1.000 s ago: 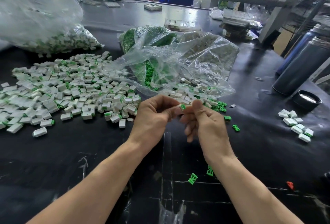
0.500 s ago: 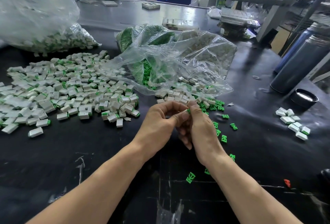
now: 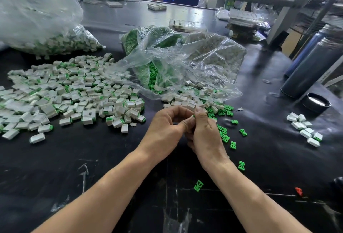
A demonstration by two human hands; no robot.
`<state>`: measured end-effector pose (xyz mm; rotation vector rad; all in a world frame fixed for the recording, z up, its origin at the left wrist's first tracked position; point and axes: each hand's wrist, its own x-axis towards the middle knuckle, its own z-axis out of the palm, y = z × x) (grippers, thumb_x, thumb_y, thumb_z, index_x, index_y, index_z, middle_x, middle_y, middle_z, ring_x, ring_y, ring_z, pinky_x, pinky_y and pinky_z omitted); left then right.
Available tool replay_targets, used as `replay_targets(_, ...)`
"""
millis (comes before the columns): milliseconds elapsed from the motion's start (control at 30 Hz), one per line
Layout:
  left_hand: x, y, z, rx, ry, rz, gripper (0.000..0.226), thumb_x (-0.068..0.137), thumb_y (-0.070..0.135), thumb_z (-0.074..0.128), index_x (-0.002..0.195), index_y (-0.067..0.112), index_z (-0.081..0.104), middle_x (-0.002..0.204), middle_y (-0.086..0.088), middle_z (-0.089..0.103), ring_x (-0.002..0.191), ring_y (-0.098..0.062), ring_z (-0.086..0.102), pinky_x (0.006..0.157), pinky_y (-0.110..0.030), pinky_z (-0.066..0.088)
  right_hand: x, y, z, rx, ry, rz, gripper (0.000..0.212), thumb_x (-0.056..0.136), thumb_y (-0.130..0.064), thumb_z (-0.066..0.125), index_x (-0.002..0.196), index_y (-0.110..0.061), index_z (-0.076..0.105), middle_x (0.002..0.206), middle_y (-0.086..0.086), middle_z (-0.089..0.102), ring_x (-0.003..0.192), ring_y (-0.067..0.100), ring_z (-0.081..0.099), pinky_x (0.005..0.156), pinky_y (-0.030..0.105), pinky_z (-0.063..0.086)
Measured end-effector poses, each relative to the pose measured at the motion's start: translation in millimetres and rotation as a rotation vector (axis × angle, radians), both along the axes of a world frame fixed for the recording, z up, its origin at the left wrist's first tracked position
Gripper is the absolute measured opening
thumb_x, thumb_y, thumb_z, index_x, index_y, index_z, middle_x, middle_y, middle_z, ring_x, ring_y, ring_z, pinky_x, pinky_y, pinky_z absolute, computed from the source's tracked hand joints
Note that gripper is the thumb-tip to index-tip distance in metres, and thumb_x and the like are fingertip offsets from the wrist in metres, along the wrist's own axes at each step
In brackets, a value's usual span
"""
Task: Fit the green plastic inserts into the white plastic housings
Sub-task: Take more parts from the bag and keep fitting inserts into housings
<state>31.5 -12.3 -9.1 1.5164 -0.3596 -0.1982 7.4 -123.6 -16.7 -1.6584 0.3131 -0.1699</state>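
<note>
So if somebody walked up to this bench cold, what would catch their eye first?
Probably the big heap of white housings spread over the left of the black table, many showing green ends. Next, the two hands, left hand and right hand, pressed together at the centre over a small part, with loose green inserts scattered just to their right. Behind them, a crumpled clear bag spills more parts.
</note>
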Motion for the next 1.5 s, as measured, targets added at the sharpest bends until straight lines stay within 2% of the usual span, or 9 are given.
replay_targets(167, 0, 1, 1, 0.026, 0.004, 0.028, 0.008, 0.094, 0.008, 0.071, 0.097, 0.001, 0.071, 0.083, -0.010, 0.074, 0.073, -0.011, 0.067, 0.069, -0.024, 0.054, 2, 1, -3, -0.028, -0.019, -0.007, 0.055, 0.090, -0.064, 0.029, 0.072, -0.044, 0.076, 0.049, -0.015, 0.056, 0.051, 0.000, 0.052, 0.063, 0.030, 0.038)
replay_targets(467, -4, -1, 3, 0.072, -0.044, 0.076, 0.003, 0.091, 0.008, 0.075, 0.093, 0.007, 0.074, 0.084, -0.005, 0.078, 0.077, -0.010, 0.073, 0.072, -0.020, 0.054, 6, -3, -9, -0.020, -0.038, -0.022, 0.069, 0.075, -0.068, 0.030, 0.082, -0.019, 0.077, 0.062, -0.002, 0.065, 0.058, 0.011, 0.053, 0.065, 0.034, 0.038)
replay_targets(633, -5, 2, 6, 0.095, -0.055, 0.076, 0.006, 0.089, 0.009, 0.078, 0.092, 0.008, 0.073, 0.085, -0.004, 0.078, 0.080, -0.013, 0.074, 0.077, -0.025, 0.058, 6, -3, -11, -0.028, -0.052, -0.054, 0.052, 0.075, -0.066, 0.030, 0.061, -0.036, 0.071, 0.050, -0.016, 0.056, 0.057, 0.010, 0.050, 0.064, 0.033, 0.037)
replay_targets(900, -6, 4, 7, 0.127, -0.071, 0.073, 0.005, 0.090, 0.010, 0.078, 0.093, 0.010, 0.073, 0.087, -0.002, 0.078, 0.084, -0.015, 0.075, 0.082, -0.031, 0.060, 9, -5, -18, -0.011, -0.076, -0.046, 0.053, 0.076, -0.065, 0.031, 0.065, -0.036, 0.075, 0.052, -0.017, 0.059, 0.061, 0.008, 0.052, 0.064, 0.031, 0.038)
replay_targets(1100, -6, 5, 6, 0.135, -0.072, 0.076, 0.005, 0.090, 0.011, 0.078, 0.091, 0.013, 0.074, 0.086, -0.001, 0.077, 0.084, -0.016, 0.075, 0.083, -0.036, 0.061, 8, -2, -15, -0.017, -0.078, -0.059, 0.053, 0.071, -0.063, 0.032, 0.052, -0.030, 0.068, 0.048, -0.015, 0.054, 0.056, 0.011, 0.047, 0.061, 0.031, 0.035)
replay_targets(1233, -6, 6, 7, 0.140, -0.075, 0.073, 0.006, 0.089, 0.011, 0.079, 0.090, 0.014, 0.073, 0.084, 0.001, 0.077, 0.082, -0.014, 0.075, 0.080, -0.032, 0.061, 7, -1, -14, -0.049, -0.077, -0.058, 0.070, 0.072, -0.062, 0.032, 0.077, -0.007, 0.075, 0.069, 0.008, 0.068, 0.072, 0.033, 0.060, 0.070, 0.051, 0.050)
replay_targets(1300, -6, 6, 7, 0.144, -0.075, 0.079, 0.006, 0.089, 0.011, 0.078, 0.090, 0.014, 0.074, 0.085, 0.001, 0.077, 0.082, -0.012, 0.074, 0.079, -0.029, 0.060, 7, 0, -13, -0.056, -0.078, -0.061, 0.069, 0.073, -0.061, 0.033, 0.076, -0.005, 0.074, 0.075, 0.017, 0.071, 0.077, 0.038, 0.065, 0.077, 0.060, 0.055)
replay_targets(1400, -6, 6, 8, 0.178, -0.077, 0.091, 0.005, 0.090, 0.013, 0.079, 0.091, 0.014, 0.074, 0.088, 0.002, 0.077, 0.084, -0.012, 0.074, 0.079, -0.027, 0.058, 5, 1, -12, -0.027, -0.089, -0.072, 0.064, 0.073, -0.065, 0.035, 0.064, -0.011, 0.068, 0.071, 0.015, 0.067, 0.075, 0.034, 0.060, 0.080, 0.064, 0.052)
replay_targets(1500, -6, 5, 10, 0.172, -0.069, 0.087, 0.006, 0.089, 0.013, 0.079, 0.092, 0.013, 0.074, 0.089, 0.001, 0.077, 0.085, -0.013, 0.074, 0.080, -0.026, 0.058, 4, 0, -13, 0.015, -0.094, -0.069, 0.059, 0.077, -0.070, 0.036, 0.066, -0.027, 0.075, 0.069, -0.001, 0.069, 0.078, 0.027, 0.064, 0.081, 0.053, 0.052)
